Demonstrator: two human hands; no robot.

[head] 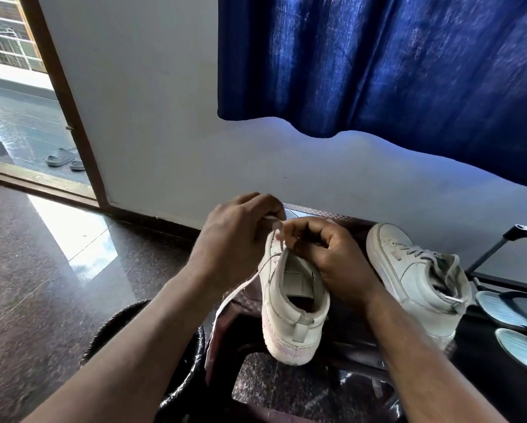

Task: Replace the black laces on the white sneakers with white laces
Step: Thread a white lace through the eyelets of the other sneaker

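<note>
Sneaker (295, 300): white, heel toward the camera and toe pointing away, held between both hands. The sole edge was scuffed with a pinkish tint, the tongue was visible inside the opening, and there was a pull tab at the heel. What it rested on below could not be told.

Left hand (237, 236): its fingers (268, 206) were curled together, pinching the white lace (230, 296) just above the sneaker's front. From that pinch the lace ran down across the left side of the upper, then hung slack below and to the left of the fingers as a flat strip.

Right hand (326, 251): its fingers (298, 236) were bent tight, closed on the right edge of the upper by the eyelets. The fingertips were almost touching the left hand's, with the lace between them. Whether they also pinched the lace could not be told.

Second sneaker (418, 282): to the right of the right-hand fingers, apart from them, lying tilted, already threaded with a pale lace (421, 251).

Further right of it were blue flip-flops (512, 309) and a dark rack (500, 248). Beyond the fingers were a pale wall (164, 117) and a blue curtain (378, 62) hanging above. Far left of the left fingers was a doorway (17, 102) with grey sandals (63, 157) outside. The floor (42, 270) was dark, polished and speckled.
</note>
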